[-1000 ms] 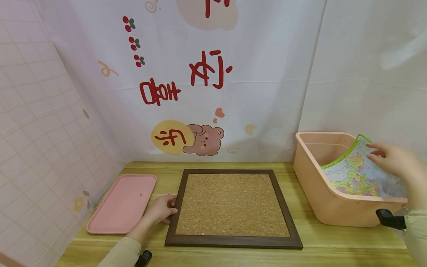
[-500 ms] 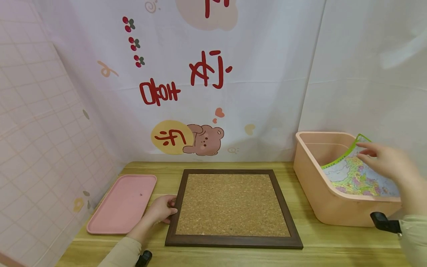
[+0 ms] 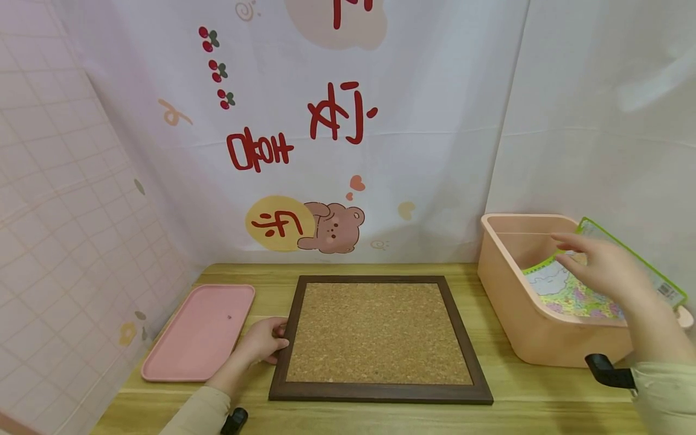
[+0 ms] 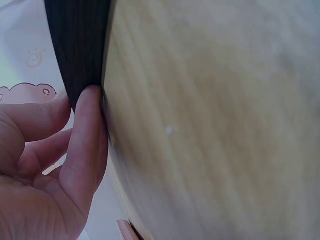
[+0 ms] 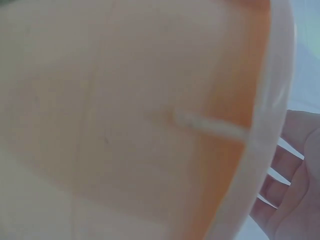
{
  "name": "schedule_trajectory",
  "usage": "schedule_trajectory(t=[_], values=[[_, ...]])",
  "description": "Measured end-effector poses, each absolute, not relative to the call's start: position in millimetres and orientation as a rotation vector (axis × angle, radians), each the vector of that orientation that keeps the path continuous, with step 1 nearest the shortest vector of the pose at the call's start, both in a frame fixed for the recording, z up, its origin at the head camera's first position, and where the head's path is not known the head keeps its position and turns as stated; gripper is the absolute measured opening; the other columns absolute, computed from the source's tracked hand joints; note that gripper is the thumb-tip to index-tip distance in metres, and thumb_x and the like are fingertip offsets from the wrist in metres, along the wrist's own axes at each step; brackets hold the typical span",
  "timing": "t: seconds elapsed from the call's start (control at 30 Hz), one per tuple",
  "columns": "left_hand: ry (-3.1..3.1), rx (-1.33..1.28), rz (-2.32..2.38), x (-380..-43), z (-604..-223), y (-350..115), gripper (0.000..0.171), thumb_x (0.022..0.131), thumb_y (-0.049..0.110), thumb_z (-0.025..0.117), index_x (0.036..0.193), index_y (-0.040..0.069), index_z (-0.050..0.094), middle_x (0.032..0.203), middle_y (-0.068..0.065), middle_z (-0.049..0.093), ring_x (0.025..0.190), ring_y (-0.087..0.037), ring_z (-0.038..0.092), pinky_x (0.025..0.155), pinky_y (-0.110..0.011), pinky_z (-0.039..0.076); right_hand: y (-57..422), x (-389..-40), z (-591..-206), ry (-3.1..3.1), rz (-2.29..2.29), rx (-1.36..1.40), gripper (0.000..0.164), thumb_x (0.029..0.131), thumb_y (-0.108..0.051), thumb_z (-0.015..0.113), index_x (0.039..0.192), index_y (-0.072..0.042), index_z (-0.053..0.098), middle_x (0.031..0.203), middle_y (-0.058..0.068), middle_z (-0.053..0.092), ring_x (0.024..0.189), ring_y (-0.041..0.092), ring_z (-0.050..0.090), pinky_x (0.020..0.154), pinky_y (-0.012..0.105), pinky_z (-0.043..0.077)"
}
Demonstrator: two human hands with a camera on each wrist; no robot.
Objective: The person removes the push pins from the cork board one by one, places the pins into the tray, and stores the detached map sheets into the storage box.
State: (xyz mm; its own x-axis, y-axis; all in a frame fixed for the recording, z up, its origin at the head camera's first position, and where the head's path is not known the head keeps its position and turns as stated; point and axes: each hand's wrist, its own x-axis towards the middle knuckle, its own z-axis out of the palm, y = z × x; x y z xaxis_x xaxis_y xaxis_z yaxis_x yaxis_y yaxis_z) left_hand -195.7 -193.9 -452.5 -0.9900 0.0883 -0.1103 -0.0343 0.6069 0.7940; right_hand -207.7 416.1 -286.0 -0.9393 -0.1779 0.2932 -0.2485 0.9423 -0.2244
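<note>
My left hand (image 3: 262,341) is at the left edge of a cork board (image 3: 375,332) with a dark brown frame, lying on the table. The left wrist view shows the fingers (image 4: 87,130) of this hand pinching the dark frame (image 4: 77,45). Over the peach plastic bin (image 3: 576,344) my right hand (image 3: 603,266) hangs with relaxed fingers, holding nothing. A colourful map sheet (image 3: 576,299) with a green border leans inside the bin, partly hidden by that hand. In the right wrist view the hand (image 5: 295,185) shows beyond the bin's rim (image 5: 270,110).
A pink tray (image 3: 201,332) lies on the wooden table (image 3: 544,399) at the left. Behind stands a white cloth backdrop (image 3: 429,151) with printed red characters and a bear. A gridded cloth (image 3: 65,211) closes off the left side.
My right hand has moved left over the bin, uncovering more of the map's right side and green border. My left hand and the cork board have stayed in place.
</note>
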Motion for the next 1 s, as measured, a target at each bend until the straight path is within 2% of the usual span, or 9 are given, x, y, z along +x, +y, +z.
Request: schedule_trajectory(t=[0.27,0.53,0.7,0.8,1.0], values=[[2.701,0.058,1.325,-196,-451,-194,0.052,0.086,-0.01,0.069,0.135,-0.01,0.053,0.101,-0.011,0.056,0.077,-0.019,0.06,0.051,-0.036,0.058,398,-204,-294,-2.677,0.378,0.455,0.042,0.098,-0.015,0.064,0.134,0.002,0.054,0.116,0.031,0.063,0.1,0.054,0.057,0.075,0.064,0.045],[2.724,0.069,1.3,-196,-447,-195,0.051,0.086,-0.01,0.069,0.135,-0.011,0.052,0.1,-0.012,0.057,0.076,-0.019,0.061,0.051,-0.035,0.058,379,-201,-301,-2.573,0.414,0.549,0.039,0.095,-0.011,0.066,0.13,0.003,0.058,0.123,0.027,0.061,0.103,0.051,0.057,0.078,0.062,0.045],[2.762,0.098,1.262,-196,-448,-196,0.05,0.087,-0.007,0.069,0.135,-0.01,0.053,0.1,-0.011,0.058,0.075,-0.018,0.06,0.05,-0.033,0.057,363,-197,-305,-2.527,0.439,0.593,0.042,0.092,-0.007,0.07,0.13,0.004,0.059,0.11,0.022,0.069,0.101,0.048,0.06,0.078,0.061,0.046],[2.799,0.122,1.226,-196,-448,-198,0.05,0.088,-0.005,0.069,0.135,-0.01,0.053,0.101,-0.011,0.06,0.079,-0.02,0.062,0.05,-0.032,0.056,355,-197,-307,-2.504,0.427,0.623,0.044,0.088,-0.004,0.072,0.129,0.004,0.059,0.109,0.023,0.068,0.1,0.048,0.061,0.08,0.061,0.046],[2.973,0.197,1.09,-201,-442,-200,0.048,0.09,0.005,0.07,0.133,-0.01,0.055,0.107,-0.018,0.066,0.093,-0.031,0.066,0.065,-0.037,0.056,336,-195,-315,-2.427,0.406,0.678,0.05,0.08,0.001,0.077,0.128,0.003,0.061,0.111,0.024,0.068,0.094,0.044,0.064,0.078,0.057,0.049]])
